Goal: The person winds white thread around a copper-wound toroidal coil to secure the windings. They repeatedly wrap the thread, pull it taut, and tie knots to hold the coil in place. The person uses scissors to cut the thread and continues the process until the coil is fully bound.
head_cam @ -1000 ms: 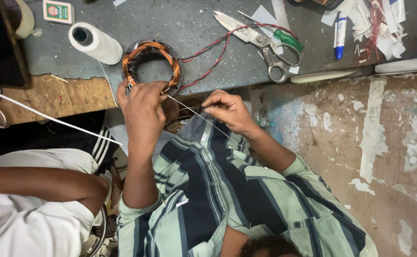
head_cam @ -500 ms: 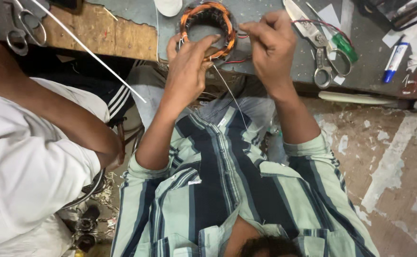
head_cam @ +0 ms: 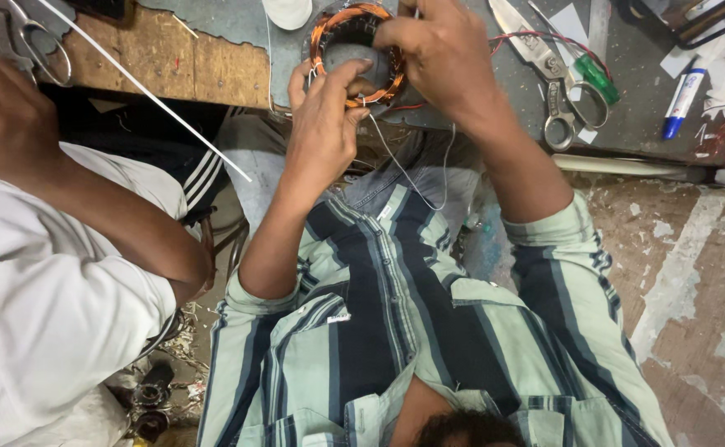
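A round winding of copper wire [head_cam: 329, 25] with orange binding sits at the edge of the grey bench [head_cam: 495, 91]. My left hand [head_cam: 323, 132] grips its lower rim, fingers curled over the ring. My right hand [head_cam: 444, 58] closes over the right side of the ring and pinches a thin white thread [head_cam: 408, 178]. The thread hangs in a slack loop down over my striped shirt [head_cam: 379, 314].
Steel scissors [head_cam: 554, 91], a green-handled tool [head_cam: 598, 79] and a blue marker [head_cam: 682, 93] lie to the right on the bench. A white spool [head_cam: 288, 12] stands behind the ring. A co-worker's arm [head_cam: 106, 199] in a white sleeve is at left, near a wooden board [head_cam: 180, 62] and a long white strand [head_cam: 151, 95].
My right hand has come from pulling the thread out sideways onto the ring itself. The thread has gone from taut to a slack loop. The view has shifted, bringing the ring to the top edge.
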